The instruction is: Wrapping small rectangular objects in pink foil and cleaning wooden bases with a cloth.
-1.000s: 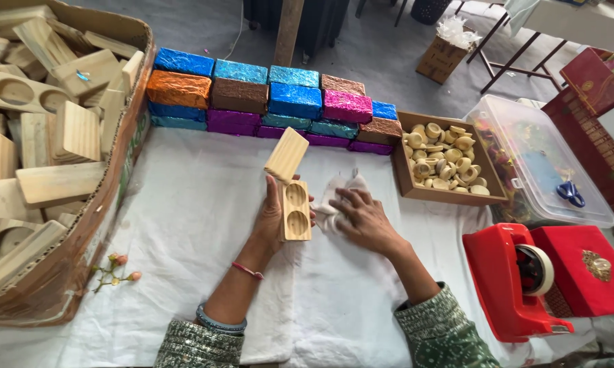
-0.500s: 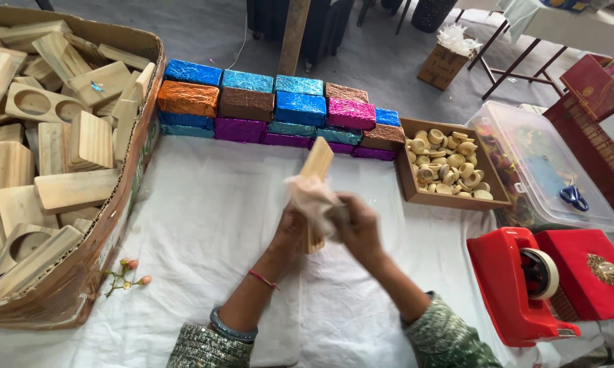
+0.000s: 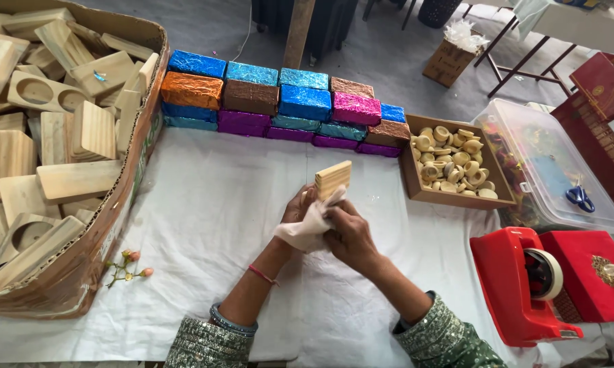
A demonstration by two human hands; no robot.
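A light wooden block (image 3: 333, 178) stands upright over the white cloth on the table, gripped from below by my left hand (image 3: 297, 212). My right hand (image 3: 348, 234) presses a crumpled white cloth rag (image 3: 308, 225) against the block's lower part. The rag covers the bottom half of the block and part of my left fingers. Both hands sit close together at the middle of the table.
A big cardboard box (image 3: 109, 232) of wooden blocks fills the left. Foil-wrapped bricks (image 3: 279, 102) are stacked at the back. A tray of small wooden cups (image 3: 416, 187), a clear plastic bin (image 3: 559, 170), a red tape dispenser (image 3: 518, 286), a red box (image 3: 586, 272) lie right. A flower sprig (image 3: 126, 266) lies near the carton.
The block with round holes has been turned up on end and the two hands have closed together. My right hand picked the white rag off the table and now holds it against the block.
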